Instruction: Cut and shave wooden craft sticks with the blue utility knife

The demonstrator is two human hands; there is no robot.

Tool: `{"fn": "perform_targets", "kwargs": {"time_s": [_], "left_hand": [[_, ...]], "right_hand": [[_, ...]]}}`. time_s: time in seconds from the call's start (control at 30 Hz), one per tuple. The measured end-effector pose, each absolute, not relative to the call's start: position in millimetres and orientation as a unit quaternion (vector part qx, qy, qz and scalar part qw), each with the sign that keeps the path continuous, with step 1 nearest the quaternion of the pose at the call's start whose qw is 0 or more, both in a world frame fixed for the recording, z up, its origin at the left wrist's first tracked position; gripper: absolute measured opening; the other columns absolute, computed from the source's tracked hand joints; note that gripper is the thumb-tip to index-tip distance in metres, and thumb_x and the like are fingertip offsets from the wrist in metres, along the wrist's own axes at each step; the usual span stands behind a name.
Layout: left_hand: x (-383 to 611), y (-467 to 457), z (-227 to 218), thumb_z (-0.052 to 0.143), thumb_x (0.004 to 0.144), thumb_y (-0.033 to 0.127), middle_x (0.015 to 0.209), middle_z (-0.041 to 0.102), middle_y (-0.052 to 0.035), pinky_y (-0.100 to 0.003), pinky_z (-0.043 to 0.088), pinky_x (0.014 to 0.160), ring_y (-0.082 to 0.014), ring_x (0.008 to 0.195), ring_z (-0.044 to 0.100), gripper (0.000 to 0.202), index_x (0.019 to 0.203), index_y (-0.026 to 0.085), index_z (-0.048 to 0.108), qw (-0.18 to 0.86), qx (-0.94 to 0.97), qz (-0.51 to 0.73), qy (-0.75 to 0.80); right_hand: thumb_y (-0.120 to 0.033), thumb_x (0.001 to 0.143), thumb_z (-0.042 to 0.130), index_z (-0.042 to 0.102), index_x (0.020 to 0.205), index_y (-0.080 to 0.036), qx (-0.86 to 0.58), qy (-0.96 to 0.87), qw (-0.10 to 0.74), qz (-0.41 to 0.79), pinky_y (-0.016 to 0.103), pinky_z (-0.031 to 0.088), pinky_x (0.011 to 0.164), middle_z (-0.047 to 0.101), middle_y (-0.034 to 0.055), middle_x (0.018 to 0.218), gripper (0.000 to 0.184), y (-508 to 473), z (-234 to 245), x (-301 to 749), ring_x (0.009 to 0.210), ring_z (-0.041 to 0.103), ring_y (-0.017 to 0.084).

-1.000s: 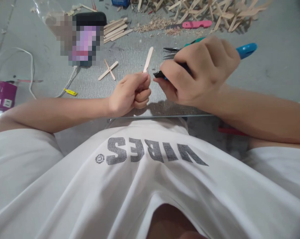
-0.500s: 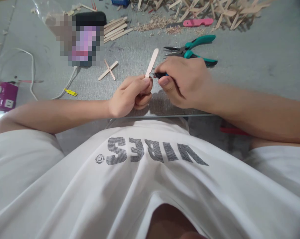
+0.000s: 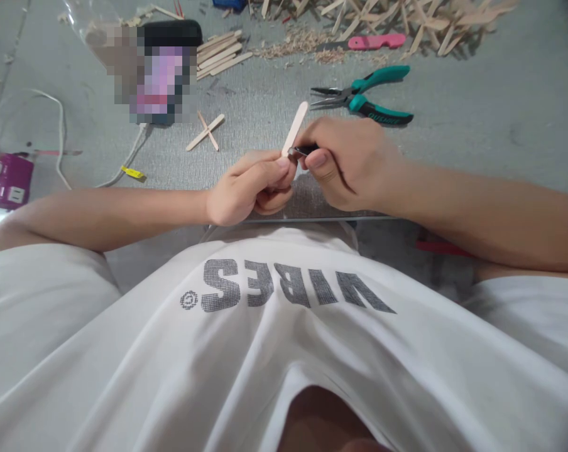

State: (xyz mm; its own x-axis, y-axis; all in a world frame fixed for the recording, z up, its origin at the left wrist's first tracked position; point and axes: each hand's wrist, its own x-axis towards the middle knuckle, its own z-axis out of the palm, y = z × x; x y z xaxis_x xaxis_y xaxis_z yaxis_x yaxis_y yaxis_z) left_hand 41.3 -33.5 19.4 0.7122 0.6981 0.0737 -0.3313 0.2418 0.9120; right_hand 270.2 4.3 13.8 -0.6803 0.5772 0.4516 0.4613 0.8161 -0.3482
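Observation:
My left hand (image 3: 253,187) pinches the lower end of a pale wooden craft stick (image 3: 295,129), which tilts up to the right above the table's near edge. In my right hand (image 3: 350,164) is a small dark-handled knife (image 3: 306,150), mostly hidden by the curled fingers. Its metal tip meets the edge of the stick just above my left thumb. Beyond my right hand, long-nose pliers (image 3: 359,97) with teal and black handles lie with their jaws apart. Two sticks joined in a cross (image 3: 205,132) lie on the table to the left.
Loose craft sticks (image 3: 220,53) lie beside a blurred-out phone (image 3: 164,78) with a white cable (image 3: 136,150). Wood shavings (image 3: 291,43), a pink-handled knife (image 3: 377,41) and a pile of crossed sticks (image 3: 420,22) are at the back. A purple power adapter (image 3: 14,179) sits far left.
The craft stick and both hands have shifted slightly toward me and to the right. The knife tip is now against the stick's edge; more of the pliers' lower handle shows.

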Motion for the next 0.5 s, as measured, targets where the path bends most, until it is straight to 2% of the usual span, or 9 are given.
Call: {"fn": "perform_targets", "kwargs": {"time_s": [0.03, 0.13, 0.2, 0.3, 0.4, 0.5], "left_hand": [[41.4, -33.8, 19.1, 0.061, 0.113, 0.042, 0.056, 0.019, 0.0093, -0.029, 0.006, 0.052, -0.0074, 0.047, 0.011, 0.051, 0.07, 0.025, 0.04, 0.767, 0.519, 0.336, 0.171], [41.8, -33.1, 17.8, 0.068, 0.109, 0.044, 0.056, 0.019, 0.0092, -0.029, 0.008, 0.051, -0.007, 0.047, 0.016, 0.054, 0.068, 0.025, 0.04, 0.749, 0.541, 0.343, 0.168], [41.0, -31.2, 17.4, 0.07, 0.108, 0.046, 0.056, 0.02, 0.0095, -0.03, 0.01, 0.051, -0.0071, 0.047, 0.019, 0.054, 0.068, 0.026, 0.04, 0.735, 0.563, 0.335, 0.177], [38.0, -28.0, 19.6, 0.061, 0.11, 0.041, 0.057, 0.02, 0.0094, -0.028, 0.013, 0.05, -0.0065, 0.047, 0.023, 0.049, 0.069, 0.027, 0.039, 0.706, 0.607, 0.316, 0.183], [34.6, -26.7, 24.5, 0.049, 0.11, 0.032, 0.061, 0.023, 0.0081, -0.025, 0.017, 0.054, -0.0056, 0.05, 0.029, 0.042, 0.07, 0.026, 0.038, 0.665, 0.651, 0.304, 0.203], [32.8, -26.3, 26.8, 0.046, 0.112, 0.032, 0.062, 0.025, 0.0073, -0.025, 0.022, 0.058, -0.0061, 0.054, 0.031, 0.043, 0.07, 0.026, 0.038, 0.635, 0.681, 0.29, 0.223]], "right_hand": [[-0.081, 0.116, 0.022, 0.074, 0.127, -0.029, -0.27, -0.914, 0.285, 0.101, 0.038, 0.055, 0.082, 0.079, 0.0072, 0.105, 0.075, 4.6, 13.2, 270.4, 0.094, 0.075, 0.021], [-0.074, 0.119, 0.015, 0.072, 0.126, -0.025, -0.286, -0.911, 0.28, 0.096, 0.038, 0.056, 0.085, 0.079, 0.0098, 0.108, 0.076, 7.7, 10.0, 271.9, 0.093, 0.075, 0.022], [-0.078, 0.118, 0.017, 0.072, 0.122, -0.026, -0.259, -0.919, 0.282, 0.097, 0.036, 0.054, 0.079, 0.078, 0.0064, 0.102, 0.075, 10.8, 7.6, 273.1, 0.085, 0.073, 0.019], [-0.077, 0.118, 0.021, 0.07, 0.121, -0.026, -0.227, -0.924, 0.297, 0.076, 0.034, 0.049, 0.07, 0.073, 0.0029, 0.091, 0.071, 10.4, 8.0, 273.7, 0.073, 0.067, 0.016], [-0.072, 0.121, 0.012, 0.07, 0.121, -0.023, -0.244, -0.921, 0.294, 0.071, 0.035, 0.048, 0.069, 0.07, 0.0037, 0.087, 0.076, 1.5, 15.3, 273.3, 0.071, 0.065, 0.015], [-0.076, 0.121, 0.012, 0.071, 0.124, -0.024, -0.265, -0.919, 0.273, 0.102, 0.034, 0.049, 0.071, 0.068, 0.0031, 0.085, 0.079, -5.2, 21.6, 273.5, 0.072, 0.065, 0.015]]}}
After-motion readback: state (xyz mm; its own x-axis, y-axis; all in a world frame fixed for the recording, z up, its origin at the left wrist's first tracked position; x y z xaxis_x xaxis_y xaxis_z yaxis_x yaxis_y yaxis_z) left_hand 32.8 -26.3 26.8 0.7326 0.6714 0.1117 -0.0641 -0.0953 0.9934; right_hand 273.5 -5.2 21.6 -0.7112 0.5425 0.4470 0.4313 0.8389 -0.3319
